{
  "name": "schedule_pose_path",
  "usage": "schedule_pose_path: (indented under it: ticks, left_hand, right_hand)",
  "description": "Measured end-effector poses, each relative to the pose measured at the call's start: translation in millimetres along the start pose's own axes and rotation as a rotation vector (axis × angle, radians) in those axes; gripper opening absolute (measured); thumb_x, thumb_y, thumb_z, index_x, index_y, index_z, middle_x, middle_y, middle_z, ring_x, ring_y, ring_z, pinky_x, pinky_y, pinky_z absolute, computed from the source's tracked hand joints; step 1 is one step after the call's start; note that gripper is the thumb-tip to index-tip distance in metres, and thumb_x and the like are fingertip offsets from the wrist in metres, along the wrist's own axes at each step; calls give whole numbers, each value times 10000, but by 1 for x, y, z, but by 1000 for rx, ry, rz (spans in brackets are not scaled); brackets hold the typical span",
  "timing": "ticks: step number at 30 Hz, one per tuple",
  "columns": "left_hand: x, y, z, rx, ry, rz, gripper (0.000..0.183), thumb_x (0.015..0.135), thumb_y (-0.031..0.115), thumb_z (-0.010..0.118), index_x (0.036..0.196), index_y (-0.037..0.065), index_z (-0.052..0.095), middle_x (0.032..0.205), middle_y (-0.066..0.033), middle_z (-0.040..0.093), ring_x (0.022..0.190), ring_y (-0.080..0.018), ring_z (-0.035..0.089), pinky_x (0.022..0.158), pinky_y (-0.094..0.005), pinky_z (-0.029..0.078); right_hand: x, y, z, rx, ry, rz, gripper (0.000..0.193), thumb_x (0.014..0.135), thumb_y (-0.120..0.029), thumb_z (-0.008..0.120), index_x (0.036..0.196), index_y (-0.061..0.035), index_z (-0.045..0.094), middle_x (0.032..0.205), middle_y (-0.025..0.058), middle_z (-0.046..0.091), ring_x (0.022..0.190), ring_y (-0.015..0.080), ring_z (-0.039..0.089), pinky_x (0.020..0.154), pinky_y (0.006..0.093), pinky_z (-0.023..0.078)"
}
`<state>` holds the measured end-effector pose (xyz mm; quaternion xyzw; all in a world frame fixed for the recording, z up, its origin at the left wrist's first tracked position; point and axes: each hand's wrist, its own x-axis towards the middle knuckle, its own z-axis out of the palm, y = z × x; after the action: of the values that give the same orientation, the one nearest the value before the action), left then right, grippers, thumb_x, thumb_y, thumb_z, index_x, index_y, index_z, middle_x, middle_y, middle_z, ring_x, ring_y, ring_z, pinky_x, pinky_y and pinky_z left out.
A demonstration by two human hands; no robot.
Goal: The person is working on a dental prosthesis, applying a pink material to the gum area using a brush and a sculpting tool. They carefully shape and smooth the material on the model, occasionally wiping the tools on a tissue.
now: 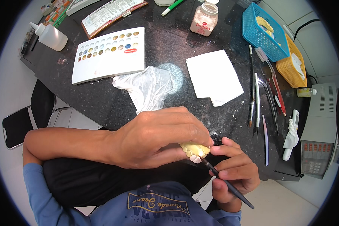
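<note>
My left hand (160,133) is closed round a yellow dental cast (197,149), its fingers arched over the top and its thumb beneath. Along the cast's lower edge some of the teeth are white. Pinched in my right hand (235,171) is a slim black brush (235,190); its brown tip touches or nearly touches the white teeth. The right fingertips lie close against the cast's right end. Beyond my left hand a crumpled white cloth or glove (150,86) lies on the dark worktop, beside a folded white paper towel (214,75).
A white palette (109,67) with coloured wells lies at the left, near a white squeeze bottle (52,37). A powder jar (204,19) stands at the back. On the right are brushes, tweezers (271,101), a red toothbrush (275,77), a blue basket (267,49) and a yellow basket (291,69).
</note>
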<state>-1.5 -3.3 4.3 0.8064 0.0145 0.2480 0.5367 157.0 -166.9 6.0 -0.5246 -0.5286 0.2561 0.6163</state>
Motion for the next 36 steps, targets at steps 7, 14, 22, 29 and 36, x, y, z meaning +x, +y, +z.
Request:
schedule_pose_path:
  ticks: [7,14,22,29,36]
  left_hand:
    - [0,-1,-1,-1,-3,8,325,733,19,749,1046,-1,663,1009,-120,690,911,-248,666,763,-325,535]
    - [0,0,-1,-8,-4,4,314,742,24,745,1044,-1,663,1010,-119,690,914,-250,665,768,-328,533]
    - [0,0,-1,-2,-3,0,333,732,26,748,1057,12,677,1019,-111,692,901,-237,659,757,-318,522]
    - [-1,0,0,-7,4,7,350,723,22,748,1065,12,678,1022,-111,692,896,-235,658,752,-322,520]
    - [1,-2,-1,1,-10,15,345,734,14,737,1073,-1,671,1025,-128,687,899,-240,666,751,-319,530]
  right_hand:
    - [1,1,-1,-28,-25,-20,212,688,-56,793,827,-72,633,735,95,689,938,341,693,985,491,439]
    - [1,1,-1,-11,-15,-23,200,709,-75,789,834,-74,632,739,93,688,935,339,693,983,491,441]
    - [2,2,-3,-19,-47,-23,200,720,-86,793,840,-75,633,738,90,688,930,334,694,981,494,441]
    - [2,2,-2,-12,-42,-27,200,715,-89,798,831,-74,635,720,86,685,926,333,695,979,493,440]
    - [-1,4,-4,36,15,-31,245,701,-78,799,870,-76,621,761,95,692,934,334,693,980,498,437]
